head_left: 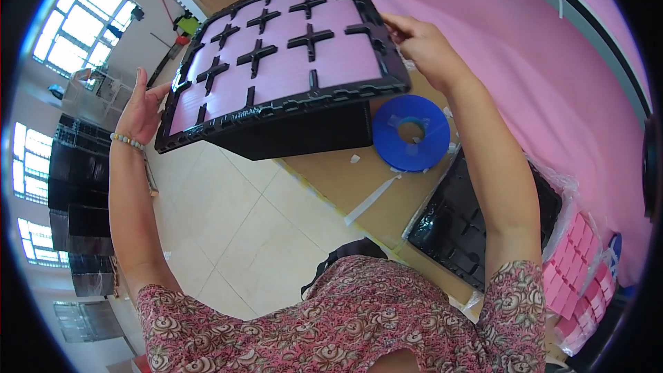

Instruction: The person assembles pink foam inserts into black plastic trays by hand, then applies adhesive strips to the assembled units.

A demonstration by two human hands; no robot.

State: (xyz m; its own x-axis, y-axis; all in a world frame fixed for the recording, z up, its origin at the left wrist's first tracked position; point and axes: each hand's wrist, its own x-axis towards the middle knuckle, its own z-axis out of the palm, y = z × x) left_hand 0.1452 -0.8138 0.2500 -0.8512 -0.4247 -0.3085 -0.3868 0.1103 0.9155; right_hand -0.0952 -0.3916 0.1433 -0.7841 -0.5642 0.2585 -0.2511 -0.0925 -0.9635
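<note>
Raised in front of me is a black plastic tray (284, 108) with a chunky moulded rim. Lilac panels (290, 32) show between black cross-shaped ribs across its face. My left hand (143, 110) supports the tray's left edge, thumb pointing up and fingers partly hidden behind the rim. At the far right edge, my right hand (423, 45) grips the rim with bent fingers. A plain black box-like part (297, 135) shows beneath the tray; whether it is joined to it I cannot tell.
A blue tape roll (412, 154) lies on the brown table (324, 173), near a white strip (371, 199). Another black tray (449, 224) rests to the right, with pink blocks (572, 262) in clear plastic beyond. Stacked black boxes (79, 186) stand at left. Pink sheeting (511, 76) hangs behind.
</note>
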